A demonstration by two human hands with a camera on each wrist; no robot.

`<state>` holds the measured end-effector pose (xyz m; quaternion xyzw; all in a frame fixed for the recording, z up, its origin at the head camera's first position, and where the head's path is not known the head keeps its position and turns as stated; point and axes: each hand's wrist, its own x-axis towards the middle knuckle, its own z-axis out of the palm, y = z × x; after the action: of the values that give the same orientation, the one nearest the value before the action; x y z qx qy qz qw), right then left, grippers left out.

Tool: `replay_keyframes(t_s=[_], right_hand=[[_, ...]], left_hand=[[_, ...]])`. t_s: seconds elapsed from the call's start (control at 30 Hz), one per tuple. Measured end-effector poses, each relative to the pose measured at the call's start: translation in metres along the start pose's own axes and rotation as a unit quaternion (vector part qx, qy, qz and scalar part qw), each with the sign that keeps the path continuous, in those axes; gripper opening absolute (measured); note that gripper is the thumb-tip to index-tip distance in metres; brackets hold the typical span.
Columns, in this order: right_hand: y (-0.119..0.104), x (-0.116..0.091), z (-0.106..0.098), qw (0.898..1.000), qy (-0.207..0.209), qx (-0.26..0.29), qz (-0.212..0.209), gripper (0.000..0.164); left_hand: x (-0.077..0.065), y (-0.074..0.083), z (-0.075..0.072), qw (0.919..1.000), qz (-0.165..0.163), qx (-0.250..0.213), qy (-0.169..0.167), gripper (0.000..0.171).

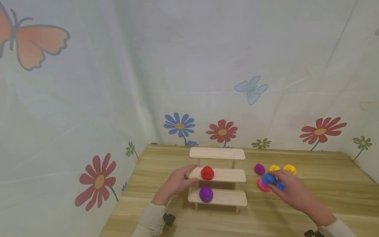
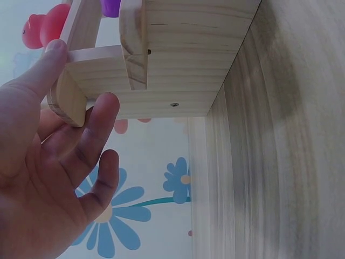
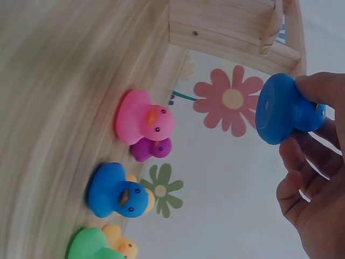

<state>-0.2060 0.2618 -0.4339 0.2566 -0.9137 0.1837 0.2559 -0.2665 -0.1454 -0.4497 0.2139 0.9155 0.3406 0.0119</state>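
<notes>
A person in pale sleeves is working at a wood-grained worktop, and from where I am standing the two hands are keeping well apart. The right hand is pinching a blue rubber duck between thumb and fingers, and is holding it up clear of the worktop, its flat base facing down. The left hand is gripping the left end of the middle shelf on a three-tier wooden stand, the thumb lying along the front edge and the fingers reaching round behind and below.

On that same middle shelf a red duck is sitting just beside the left thumb. On the lowest shelf a purple duck is sitting towards the left.

To the right of the stand, more ducks are standing in a loose group on the worktop, near and below the right hand: a pink duck, a second purple duck, two yellow ducks, another blue duck and a green duck, which is showing only in the right wrist view. Behind everything, a pale sheet is hanging, printed with butterflies and red, blue and green flowers.
</notes>
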Motion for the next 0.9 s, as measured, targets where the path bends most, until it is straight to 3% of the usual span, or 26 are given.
replay_keyframes(t_s=[0.6,0.9], right_hand=[[0.008,-0.018,0.008,0.992,-0.093,0.052,0.072,0.034],[0.015,-0.025,0.013,0.99,-0.115,0.066,0.048,0.035]], left_hand=[[-0.001,0.002,-0.001,1.0,-0.008,-0.004,-0.002,0.065],[-0.001,0.001,0.0,1.0,-0.001,-0.003,0.001,0.065]])
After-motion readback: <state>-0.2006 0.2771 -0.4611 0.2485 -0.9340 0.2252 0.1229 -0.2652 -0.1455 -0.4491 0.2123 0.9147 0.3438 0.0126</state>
